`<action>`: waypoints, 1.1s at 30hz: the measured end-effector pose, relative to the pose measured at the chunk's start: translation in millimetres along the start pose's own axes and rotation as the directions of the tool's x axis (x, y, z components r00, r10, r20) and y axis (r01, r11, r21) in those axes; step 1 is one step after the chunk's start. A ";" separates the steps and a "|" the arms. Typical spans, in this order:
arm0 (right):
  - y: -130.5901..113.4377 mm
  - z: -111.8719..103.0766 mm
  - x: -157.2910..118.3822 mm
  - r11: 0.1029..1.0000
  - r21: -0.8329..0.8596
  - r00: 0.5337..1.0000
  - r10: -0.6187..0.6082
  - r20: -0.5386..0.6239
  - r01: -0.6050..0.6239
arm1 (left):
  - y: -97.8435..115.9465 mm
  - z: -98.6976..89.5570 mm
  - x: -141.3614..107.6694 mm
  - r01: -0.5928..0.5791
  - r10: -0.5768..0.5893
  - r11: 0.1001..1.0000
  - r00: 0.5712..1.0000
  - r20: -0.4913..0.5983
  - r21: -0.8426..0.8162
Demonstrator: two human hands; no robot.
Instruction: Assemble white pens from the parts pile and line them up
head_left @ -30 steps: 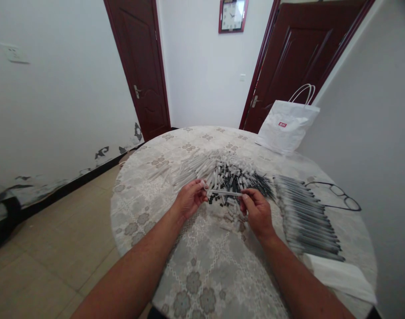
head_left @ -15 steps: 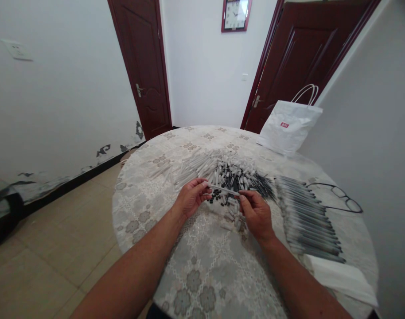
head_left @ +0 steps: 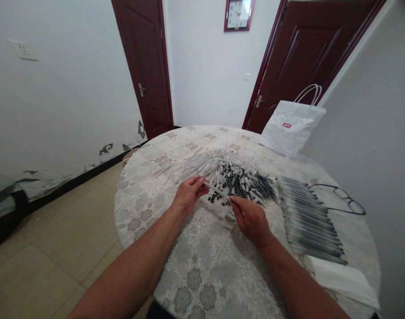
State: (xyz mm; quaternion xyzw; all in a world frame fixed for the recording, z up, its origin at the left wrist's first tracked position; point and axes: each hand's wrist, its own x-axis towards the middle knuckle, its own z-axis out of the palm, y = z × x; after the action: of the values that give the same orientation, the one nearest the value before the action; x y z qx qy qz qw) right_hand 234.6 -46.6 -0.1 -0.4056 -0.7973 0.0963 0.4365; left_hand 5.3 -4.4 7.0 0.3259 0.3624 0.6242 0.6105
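Note:
A thin pale pen barrel spans the gap between my two hands, slanting down to the right. My left hand pinches its upper left end between thumb and fingers. At the lower right end, my right hand is closed on it, thumb on top. Just beyond lies a pile of loose pen parts: clear white tubes, black refills or tips and small black pieces. A few pale caps lie beside my right hand, which partly hides them.
Rows of grey pens lie on the right of the round table, with black-framed glasses beyond them. A white paper bag stands at the back right. A folded white sheet lies near the right edge.
My right hand has turned and shifted slightly left, closer to my left hand. The barrel now slants more steeply, and the view has shifted a little.

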 end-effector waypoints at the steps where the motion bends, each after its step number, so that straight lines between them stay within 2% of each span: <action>1: -2.1 0.1 0.0 1.000 0.008 1.000 0.016 -0.002 -0.016 | -0.5 -0.3 0.4 -0.007 0.007 1.000 1.000 -0.002 -0.002; 5: -12.9 0.7 0.4 0.986 0.080 0.989 0.146 0.017 -0.146 | -4.0 -0.4 2.2 -0.045 0.045 0.999 0.999 -0.002 -0.023; 8: -20.3 3.2 0.8 0.939 0.178 0.956 0.292 0.039 -0.294 | -6.2 1.9 2.2 -0.058 0.058 0.998 0.998 -0.013 -0.029; 11: -23.5 7.6 1.4 0.833 0.360 0.904 0.420 0.083 -0.420 | -6.9 4.6 1.2 -0.082 0.081 0.996 0.996 -0.045 -0.029; 14: -20.5 11.3 3.4 0.676 0.539 0.848 0.508 0.151 -0.502 | -6.8 5.7 0.6 -0.087 0.087 0.996 0.995 -0.049 -0.010; 16: -16.4 12.2 5.4 0.573 0.609 0.809 0.548 0.214 -0.549 | -6.3 6.2 0.2 -0.086 0.087 0.996 0.996 -0.032 0.027; 18: -12.8 11.4 7.3 0.522 0.627 0.788 0.555 0.266 -0.579 | -5.3 7.8 -1.0 -0.104 0.106 0.992 0.994 -0.027 0.066; 21: -11.4 7.6 9.6 0.571 0.579 0.803 0.518 0.295 -0.582 | -2.6 11.5 -3.7 -0.126 0.131 0.987 0.990 -0.047 0.102; 23: -12.4 4.0 11.2 0.724 0.457 0.856 0.460 0.237 -0.516 | -1.3 13.4 -4.8 -0.140 0.148 0.979 0.988 -0.041 0.145; 25: -13.7 0.0 12.9 0.893 0.240 0.923 0.351 0.156 -0.380 | -1.7 14.1 -5.7 -0.147 0.150 0.969 0.989 -0.002 0.199; 26: -14.3 -2.0 13.6 0.942 0.130 0.947 0.292 0.134 -0.308 | -2.6 14.2 -6.3 -0.143 0.138 0.962 0.990 0.036 0.231; 29: -14.9 -8.3 15.5 0.980 -0.108 0.971 0.185 0.154 -0.169 | -7.0 14.5 -9.4 -0.115 0.067 0.938 0.986 0.155 0.327; 33: -15.5 -21.6 18.7 0.937 -0.339 0.942 0.185 0.281 -0.083 | -12.4 16.4 -15.2 -0.150 0.006 0.861 0.959 0.284 0.486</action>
State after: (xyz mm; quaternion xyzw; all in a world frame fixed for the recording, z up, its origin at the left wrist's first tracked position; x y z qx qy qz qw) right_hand 237.2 -47.4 32.4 -0.5053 -0.8307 0.0569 0.2266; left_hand 26.4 -18.8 5.6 0.5708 0.4114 0.4817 0.5224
